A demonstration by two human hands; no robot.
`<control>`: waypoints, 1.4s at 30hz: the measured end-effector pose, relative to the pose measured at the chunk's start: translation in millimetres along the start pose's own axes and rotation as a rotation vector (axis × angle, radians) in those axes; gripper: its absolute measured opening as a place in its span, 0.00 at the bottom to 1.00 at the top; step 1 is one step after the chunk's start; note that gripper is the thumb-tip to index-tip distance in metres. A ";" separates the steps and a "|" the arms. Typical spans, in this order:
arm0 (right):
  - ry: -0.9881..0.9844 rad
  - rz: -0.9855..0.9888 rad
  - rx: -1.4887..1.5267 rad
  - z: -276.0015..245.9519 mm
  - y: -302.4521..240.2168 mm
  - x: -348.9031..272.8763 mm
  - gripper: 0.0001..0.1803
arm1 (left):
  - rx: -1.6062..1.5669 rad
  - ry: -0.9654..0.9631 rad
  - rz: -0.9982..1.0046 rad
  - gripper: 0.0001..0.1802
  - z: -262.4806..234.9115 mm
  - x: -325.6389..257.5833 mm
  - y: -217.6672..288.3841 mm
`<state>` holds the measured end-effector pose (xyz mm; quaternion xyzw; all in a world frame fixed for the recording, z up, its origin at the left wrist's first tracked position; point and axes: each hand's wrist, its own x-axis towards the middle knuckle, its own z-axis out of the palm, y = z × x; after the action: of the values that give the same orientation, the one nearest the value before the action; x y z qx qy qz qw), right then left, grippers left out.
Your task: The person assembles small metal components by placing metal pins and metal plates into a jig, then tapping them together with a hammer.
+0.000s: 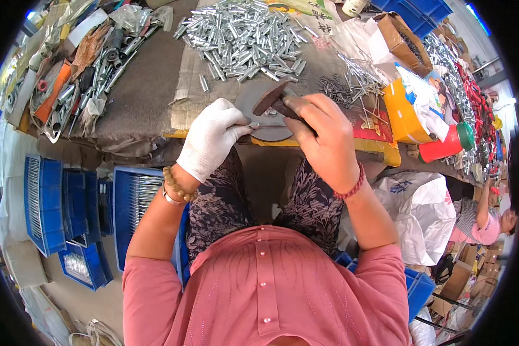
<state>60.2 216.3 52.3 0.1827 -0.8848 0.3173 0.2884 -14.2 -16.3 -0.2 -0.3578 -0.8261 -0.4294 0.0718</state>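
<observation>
My left hand (210, 138), in a white glove with thumb and fingertips showing, pinches one end of a slim metal rod (269, 125). The rod lies level over a round grey metal plate (278, 135) at the bench's front edge. My bare right hand (327, 141) is closed on the short handle of a hammer, and its thumb is close to the rod's other end. The hammer's dark, rusty head (270, 98) is tilted above the plate. Beyond it lies a big heap of shiny metal tubes (242, 40), with one loose tube (204, 83) apart.
Small dark pins (335, 91) and thin rods (360, 81) lie right of the plate. A red jar with a green lid (447, 144) stands farther right. Assorted tools (92, 75) crowd the bench's left. Blue bins (45, 202) of rods stand below left. Another person (478, 222) sits far right.
</observation>
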 end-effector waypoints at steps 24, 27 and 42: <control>-0.443 0.652 0.266 13.7 -14.6 -50.6 0.11 | -0.487 0.227 -0.598 0.26 43.5 -49.5 38.4; -0.430 0.680 0.356 19.6 -19.9 -58.3 0.10 | -0.714 0.247 -0.680 0.30 43.7 -48.4 50.0; -0.230 0.451 0.447 31.9 -4.4 -44.5 0.18 | -0.669 0.640 -0.693 0.38 -11.9 -151.4 -12.5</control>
<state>84.0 198.0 6.3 0.0756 -0.8383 0.5363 0.0622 86.5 -110.2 -65.5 0.0780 -0.6514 -0.7526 0.0563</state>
